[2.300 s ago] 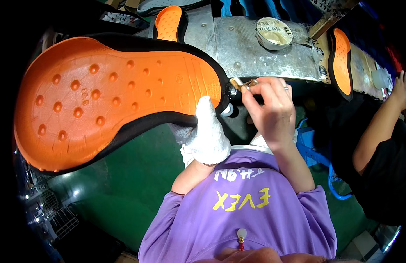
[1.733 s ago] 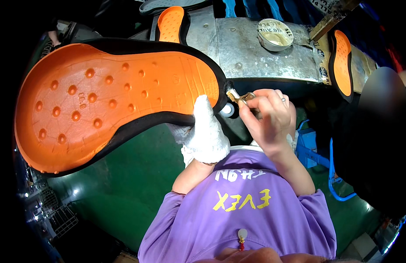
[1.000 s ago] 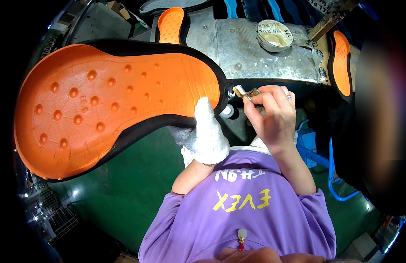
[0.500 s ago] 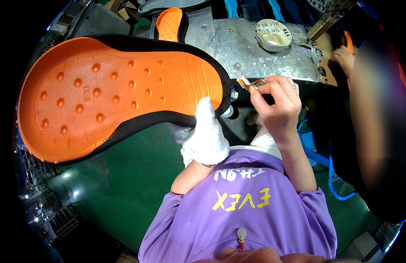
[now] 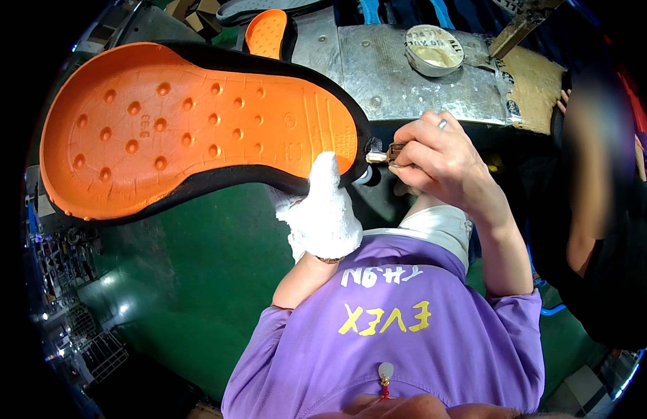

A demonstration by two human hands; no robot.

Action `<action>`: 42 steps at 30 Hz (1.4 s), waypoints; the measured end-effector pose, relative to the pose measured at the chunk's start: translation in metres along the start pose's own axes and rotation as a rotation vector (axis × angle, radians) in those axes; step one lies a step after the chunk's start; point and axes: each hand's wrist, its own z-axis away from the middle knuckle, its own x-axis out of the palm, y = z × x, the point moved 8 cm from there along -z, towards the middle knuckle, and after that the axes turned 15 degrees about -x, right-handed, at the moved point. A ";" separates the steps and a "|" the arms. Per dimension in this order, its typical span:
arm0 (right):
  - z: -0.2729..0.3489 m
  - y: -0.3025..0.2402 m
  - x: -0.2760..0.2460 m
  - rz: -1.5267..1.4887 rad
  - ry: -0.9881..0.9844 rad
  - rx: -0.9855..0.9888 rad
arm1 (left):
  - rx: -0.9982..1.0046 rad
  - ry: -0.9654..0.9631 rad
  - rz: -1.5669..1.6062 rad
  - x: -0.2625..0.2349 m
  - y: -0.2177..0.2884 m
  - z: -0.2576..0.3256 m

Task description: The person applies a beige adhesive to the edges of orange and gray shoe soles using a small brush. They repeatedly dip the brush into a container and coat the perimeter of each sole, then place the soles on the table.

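A large orange shoe sole (image 5: 198, 133) with a black rim and rows of raised bumps spans the left and middle of the head view. My left hand (image 5: 325, 213), in a white glove, is closed on its narrower end, thumb on the orange face and the fingers hidden beneath. My right hand (image 5: 439, 157), bare with a ring, pinches a small brush (image 5: 378, 156) with pale bristles. The bristles meet the black rim at the sole's right end; whether they press on it I cannot tell.
A metal-topped bench (image 5: 386, 91) lies beyond my hands, bearing a bowl of cream-coloured paste (image 5: 432, 57). Another orange sole (image 5: 266, 35) is at its left end. A post (image 5: 522, 31) rises at the right, near a co-worker's arm (image 5: 585, 244).
My right hand has brought the brush left and down to the sole's rim. The sole's wide end has risen slightly. At the right, the co-worker's hand and orange piece have moved away.
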 end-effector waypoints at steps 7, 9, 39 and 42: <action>0.009 -0.002 -0.007 -0.045 -0.073 0.012 | 0.038 0.006 -0.005 0.003 0.001 0.002; 0.013 -0.001 -0.013 -0.041 0.001 0.056 | 0.057 -0.022 -0.031 -0.002 0.000 -0.002; 0.007 0.003 -0.008 0.036 0.045 0.016 | 0.106 0.275 0.070 -0.029 -0.002 -0.004; 0.005 -0.002 -0.002 -0.001 -0.012 -0.041 | 0.111 0.290 0.048 -0.030 -0.001 -0.005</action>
